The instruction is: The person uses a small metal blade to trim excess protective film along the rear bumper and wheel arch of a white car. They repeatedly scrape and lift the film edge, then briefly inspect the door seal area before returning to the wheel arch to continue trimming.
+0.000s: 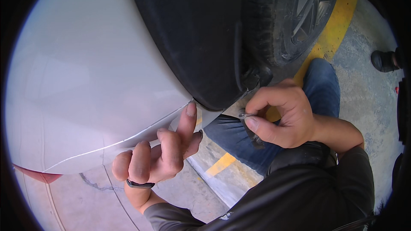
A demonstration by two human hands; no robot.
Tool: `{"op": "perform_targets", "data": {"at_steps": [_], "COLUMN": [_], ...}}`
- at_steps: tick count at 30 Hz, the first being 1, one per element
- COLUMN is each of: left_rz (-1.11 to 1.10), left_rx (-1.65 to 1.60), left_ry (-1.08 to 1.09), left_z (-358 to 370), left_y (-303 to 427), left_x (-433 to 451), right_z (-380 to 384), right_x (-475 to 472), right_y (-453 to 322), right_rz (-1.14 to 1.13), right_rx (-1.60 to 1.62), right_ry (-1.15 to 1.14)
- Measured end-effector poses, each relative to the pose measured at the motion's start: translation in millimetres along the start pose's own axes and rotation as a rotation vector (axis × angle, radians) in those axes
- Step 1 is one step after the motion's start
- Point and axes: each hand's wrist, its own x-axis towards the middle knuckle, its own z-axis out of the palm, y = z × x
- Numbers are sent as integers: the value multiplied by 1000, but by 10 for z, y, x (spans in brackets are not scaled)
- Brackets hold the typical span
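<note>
A light-coloured car body panel (96, 70) fills the left side, with a creased lower edge running down to a red lamp (41, 175). My left hand (160, 154), with a dark band at the wrist, has its index fingertip against that edge, near the corner of the black wheel-arch liner (199, 38); its other fingers are curled and hold nothing visible. To the right, my right hand (279, 115) pinches a small dark piece (244, 114) between thumb and index finger, below the liner's end. What the piece is cannot be told.
A tyre (273, 22) on an alloy wheel (314, 9) stands at the upper right, over a yellow floor line (340, 22). My jeans-covered knee (321, 83) is beside my right hand. Another person's dark shoe (382, 61) is at the far right.
</note>
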Motion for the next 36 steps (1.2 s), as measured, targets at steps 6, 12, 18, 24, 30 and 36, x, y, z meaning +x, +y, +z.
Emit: {"op": "perform_targets", "data": {"at_steps": [6,12,18,24,30,36], "left_rz": [-10,-62,-51,-21,-25,-41], "left_rx": [31,8,-27,-4,2,17], "left_ry": [41,59,83,27,24,59], "left_z": [-5,-31,-6,-16,-31,2], "left_y": [-73,-137,-131,-64,-60,-93], "left_x": [-71,-174,-128,-82,-77,-104], "right_z": [-21,-15,-4,-9,-8,-18], "right_x": [0,-20,-30,-35,-37,-23], "right_y": [-1,16,22,-12,-15,12], "right_rz": [1,1,6,5,9,14], "right_rx": [-15,-5,14,3,10,7], "right_ry": [3,5,5,-2,-4,4]}}
